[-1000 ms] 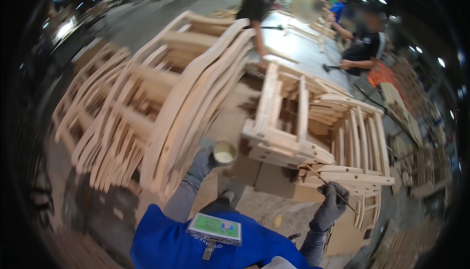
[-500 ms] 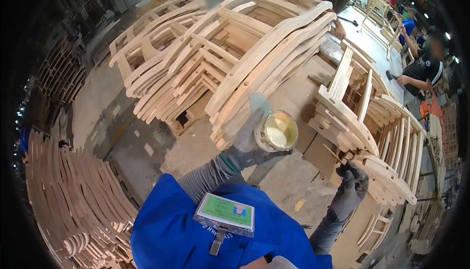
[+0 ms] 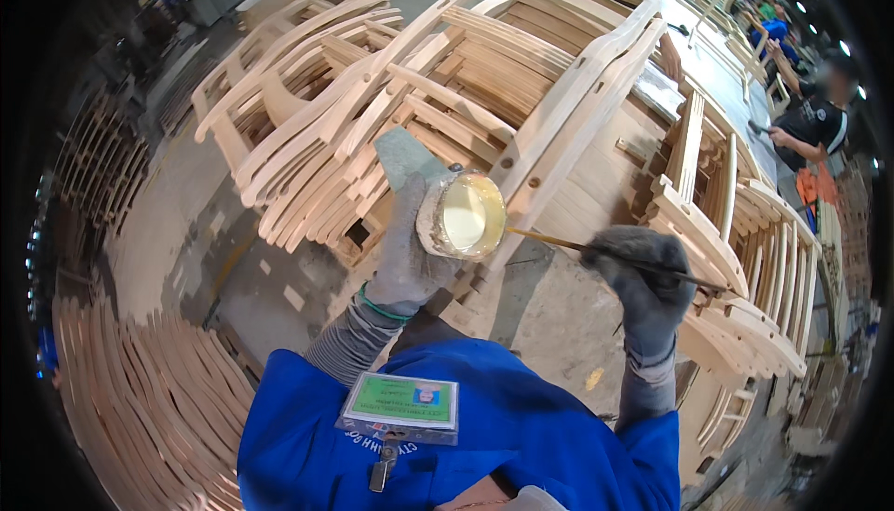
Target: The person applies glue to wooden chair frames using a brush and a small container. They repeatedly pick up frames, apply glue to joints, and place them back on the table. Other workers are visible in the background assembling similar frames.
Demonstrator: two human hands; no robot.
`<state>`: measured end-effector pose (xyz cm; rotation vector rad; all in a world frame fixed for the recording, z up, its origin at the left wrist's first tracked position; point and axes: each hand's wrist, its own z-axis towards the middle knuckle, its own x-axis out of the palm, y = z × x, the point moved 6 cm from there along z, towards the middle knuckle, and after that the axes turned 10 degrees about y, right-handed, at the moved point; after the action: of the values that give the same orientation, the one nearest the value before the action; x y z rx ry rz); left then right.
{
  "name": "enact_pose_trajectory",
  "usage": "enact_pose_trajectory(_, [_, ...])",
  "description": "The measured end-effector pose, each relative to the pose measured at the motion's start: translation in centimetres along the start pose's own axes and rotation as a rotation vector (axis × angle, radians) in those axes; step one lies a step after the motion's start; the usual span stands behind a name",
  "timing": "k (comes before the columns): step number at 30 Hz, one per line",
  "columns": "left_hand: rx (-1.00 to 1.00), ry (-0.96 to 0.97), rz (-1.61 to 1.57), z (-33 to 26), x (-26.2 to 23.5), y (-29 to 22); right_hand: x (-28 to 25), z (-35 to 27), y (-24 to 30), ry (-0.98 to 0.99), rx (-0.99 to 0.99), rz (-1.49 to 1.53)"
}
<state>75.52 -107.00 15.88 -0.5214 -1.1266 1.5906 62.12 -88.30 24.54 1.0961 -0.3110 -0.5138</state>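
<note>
My gloved left hand is closed around a small round cup that holds pale cream liquid. A flat grey-green piece, perhaps a scraper or a sheet, sticks out past the fingers of that hand. In my gloved right hand is a thin stick, gripped partway along. Its yellowish end points left and reaches the cup's right rim; I cannot tell whether it touches. Just beyond the cup stands a large stack of bare wooden frames with curved rails.
More wooden frames are stacked at the right. Curved wooden pieces fill the lower left, and further frames stand at the far left. Two people work beyond, one by a long pale table.
My left hand has moved left with the cup. My right hand has come up and swung the stick leftward to the cup's rim. The frames have shifted slightly in view.
</note>
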Motion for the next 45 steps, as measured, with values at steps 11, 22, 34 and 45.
enact_pose_trajectory(11, [-0.445, -0.091, -0.560, 9.1, -14.1, -0.2, 12.6, 15.9, -5.8, 0.174, -0.190, -0.583])
enact_pose_trajectory(22, [0.224, -0.136, 0.480, 9.7, -17.0, 2.0, 16.7, 11.8, -6.1, 0.175, -0.171, -0.720])
enact_pose_trajectory(34, [0.036, 0.160, -0.399, 10.3, -11.0, 0.8, 9.7, 6.3, -9.0, -0.438, 0.086, 0.225])
enact_pose_trajectory(45, [-0.526, 0.143, -0.908, 11.8, -10.8, 4.5, 10.6, 4.7, -9.7, -0.691, 0.128, 0.179])
